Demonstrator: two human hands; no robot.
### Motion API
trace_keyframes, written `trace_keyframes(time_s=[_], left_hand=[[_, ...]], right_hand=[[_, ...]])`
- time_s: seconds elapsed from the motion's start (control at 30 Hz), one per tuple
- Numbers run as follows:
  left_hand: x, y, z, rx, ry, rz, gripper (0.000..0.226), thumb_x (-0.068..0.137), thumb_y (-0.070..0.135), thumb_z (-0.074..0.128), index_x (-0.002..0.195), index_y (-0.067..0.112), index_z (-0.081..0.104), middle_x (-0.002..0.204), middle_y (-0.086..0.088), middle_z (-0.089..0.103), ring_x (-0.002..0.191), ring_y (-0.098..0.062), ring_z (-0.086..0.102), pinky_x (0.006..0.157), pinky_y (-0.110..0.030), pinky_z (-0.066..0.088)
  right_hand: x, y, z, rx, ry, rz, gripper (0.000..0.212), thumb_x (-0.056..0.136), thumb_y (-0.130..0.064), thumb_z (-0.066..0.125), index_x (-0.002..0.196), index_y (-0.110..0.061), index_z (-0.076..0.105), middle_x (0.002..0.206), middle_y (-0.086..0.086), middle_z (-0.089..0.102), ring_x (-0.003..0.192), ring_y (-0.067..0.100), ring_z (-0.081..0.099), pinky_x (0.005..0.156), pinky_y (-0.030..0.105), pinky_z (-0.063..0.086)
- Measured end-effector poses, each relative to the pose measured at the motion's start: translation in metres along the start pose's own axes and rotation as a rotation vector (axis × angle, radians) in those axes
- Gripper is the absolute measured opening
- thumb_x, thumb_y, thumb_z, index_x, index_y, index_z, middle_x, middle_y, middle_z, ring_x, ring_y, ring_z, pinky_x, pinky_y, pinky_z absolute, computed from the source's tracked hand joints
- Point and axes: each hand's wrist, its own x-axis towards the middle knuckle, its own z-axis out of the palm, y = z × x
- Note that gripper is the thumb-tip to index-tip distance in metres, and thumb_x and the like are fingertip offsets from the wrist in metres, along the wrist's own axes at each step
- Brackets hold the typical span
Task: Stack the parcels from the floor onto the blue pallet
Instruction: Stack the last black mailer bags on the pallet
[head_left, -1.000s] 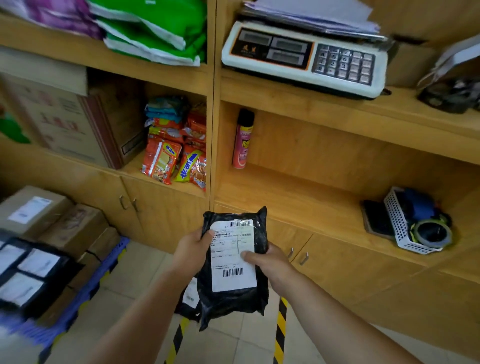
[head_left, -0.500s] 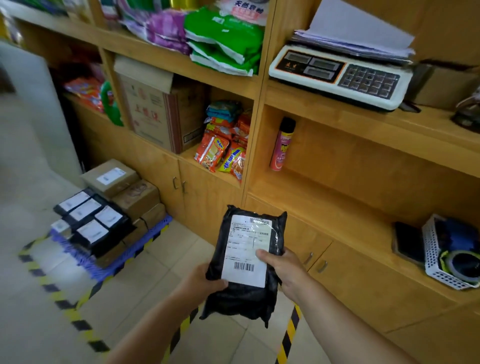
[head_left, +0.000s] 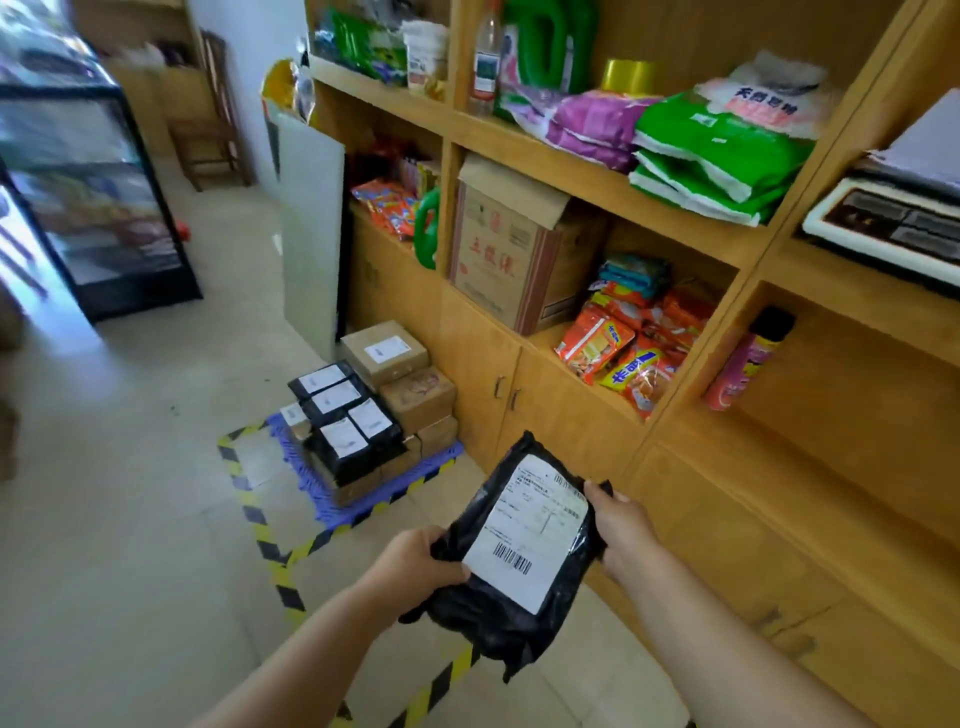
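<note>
Currently, both hands grip one black parcel (head_left: 524, 545) in mid-air: left hand (head_left: 415, 564) closed on its lower-left edge, right hand (head_left: 621, 525) closed on its upper-right edge. The blue pallet (head_left: 332, 501) lies ahead on the floor, already carrying boxes and black parcels (head_left: 345, 415). Recommended: keep the label upward, lower the parcel flat onto the stack, release only when fully supported.

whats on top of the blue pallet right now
On the blue pallet sit brown cardboard boxes with black labelled parcels laid on top. What lies beneath that stack is covered.
</note>
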Motion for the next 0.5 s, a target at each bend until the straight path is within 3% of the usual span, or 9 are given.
trace_keyframes(time_s=[0.07, 0.17, 0.27, 0.37, 0.43, 0.5], left_hand=[[-0.004, -0.021, -0.043, -0.007, 0.029, -0.011, 0.019, 0.081, 0.020, 0.070, 0.099, 0.021, 0.063, 0.087, 0.004, 0.070, 0.073, -0.007, 0.066, 0.054, -0.015, 0.048], [-0.005, -0.054, -0.110, -0.022, 0.080, -0.040, 0.026, 0.081, 0.023, 0.072, 0.103, 0.023, 0.059, 0.091, 0.008, 0.067, 0.077, -0.005, 0.064, 0.058, -0.014, 0.047], [-0.007, -0.084, -0.172, -0.039, 0.114, -0.079, 0.032, 0.079, 0.026, 0.073, 0.108, 0.019, 0.062, 0.096, 0.004, 0.069, 0.085, -0.012, 0.066, 0.072, -0.024, 0.054], [-0.011, -0.109, -0.224, -0.082, 0.141, -0.121, 0.029, 0.081, 0.026, 0.072, 0.107, 0.017, 0.063, 0.093, 0.002, 0.070, 0.082, -0.012, 0.068, 0.069, -0.024, 0.055], [-0.013, -0.120, -0.254, -0.115, 0.165, -0.124, 0.024, 0.084, 0.026, 0.069, 0.105, 0.017, 0.064, 0.089, 0.003, 0.070, 0.076, -0.010, 0.067, 0.061, -0.019, 0.052], [-0.013, -0.126, -0.281, -0.138, 0.195, -0.121, 0.014, 0.087, 0.026, 0.066, 0.098, 0.017, 0.066, 0.085, 0.001, 0.070, 0.072, -0.011, 0.067, 0.058, -0.019, 0.051]], right_hand=[[0.000, 0.002, 0.050, 0.011, -0.011, 0.026, 0.027, 0.092, -0.027, 0.061, 0.108, -0.007, 0.055, 0.099, 0.016, 0.067, 0.085, 0.030, 0.065, 0.082, 0.048, 0.054], [0.022, 0.013, 0.126, 0.035, -0.042, 0.028, 0.051, 0.086, -0.033, 0.065, 0.128, -0.008, 0.049, 0.114, 0.017, 0.064, 0.099, 0.036, 0.064, 0.089, 0.058, 0.050], [-0.020, -0.003, 0.207, 0.052, -0.083, 0.065, 0.030, 0.094, -0.022, 0.057, 0.121, -0.010, 0.049, 0.114, 0.021, 0.062, 0.098, 0.035, 0.062, 0.091, 0.056, 0.049], [-0.035, -0.006, 0.267, 0.122, -0.102, 0.067, 0.038, 0.098, -0.014, 0.050, 0.134, -0.004, 0.041, 0.121, 0.025, 0.058, 0.092, 0.033, 0.058, 0.093, 0.056, 0.047], [-0.038, -0.006, 0.301, 0.154, -0.115, 0.098, 0.040, 0.099, -0.015, 0.048, 0.136, -0.003, 0.039, 0.120, 0.024, 0.058, 0.086, 0.032, 0.059, 0.087, 0.056, 0.049], [-0.036, -0.007, 0.331, 0.173, -0.116, 0.143, 0.040, 0.099, -0.021, 0.048, 0.136, -0.008, 0.042, 0.118, 0.022, 0.061, 0.080, 0.032, 0.063, 0.070, 0.050, 0.055]])
